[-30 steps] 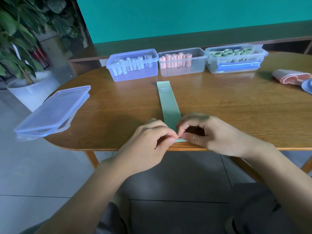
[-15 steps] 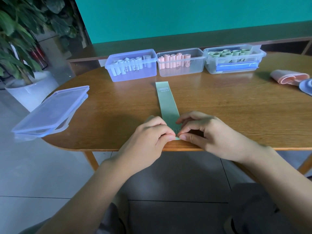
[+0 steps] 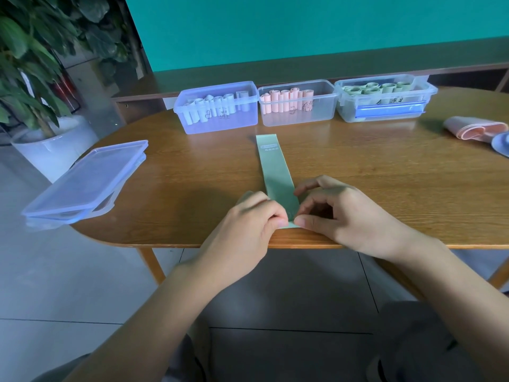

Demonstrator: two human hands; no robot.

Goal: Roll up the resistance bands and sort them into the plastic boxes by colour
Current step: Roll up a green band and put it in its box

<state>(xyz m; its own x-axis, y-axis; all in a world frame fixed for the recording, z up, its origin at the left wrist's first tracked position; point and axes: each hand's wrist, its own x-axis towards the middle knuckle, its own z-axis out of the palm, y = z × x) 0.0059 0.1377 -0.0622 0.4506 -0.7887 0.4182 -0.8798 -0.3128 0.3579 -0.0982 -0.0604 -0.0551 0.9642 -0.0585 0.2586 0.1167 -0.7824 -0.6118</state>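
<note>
Green resistance band [image 3: 274, 172] lay flat on the wooden table [image 3: 371, 172], running from the near edge straight away toward the row of boxes, its far end carrying a small printed label. At the near end, both hands met over it. The left hand [image 3: 248, 219] had its fingers [image 3: 272, 213] curled, thumb and forefinger pinching the band's near-left corner. The right hand [image 3: 347, 216] mirrored it, curled fingers and thumb pinching the near-right corner, where the end of the band appeared slightly lifted or folded; how much of a roll had formed could not be told. Both forearms reached in from the near side, above a grey tiled floor.

Left of the hands, a stack of clear plastic lids [image 3: 85, 183] overhung the table's left edge. Far right, a loose pink band [image 3: 473, 129] lay folded on the table, beside a pale blue object [image 3: 502, 143] cut off by the frame.

Along the far side stood three plastic boxes in a row, touching or nearly so: a blue-tinted box [image 3: 217, 125] on the left holding pale rolled bands, a clear middle box [image 3: 298, 118] with pink rolls, and a right box [image 3: 385, 113] with green rolls and a blue strip on its front wall. Beyond them ran a dark ledge under a teal wall, with a potted plant [image 3: 33, 78] at far left.
</note>
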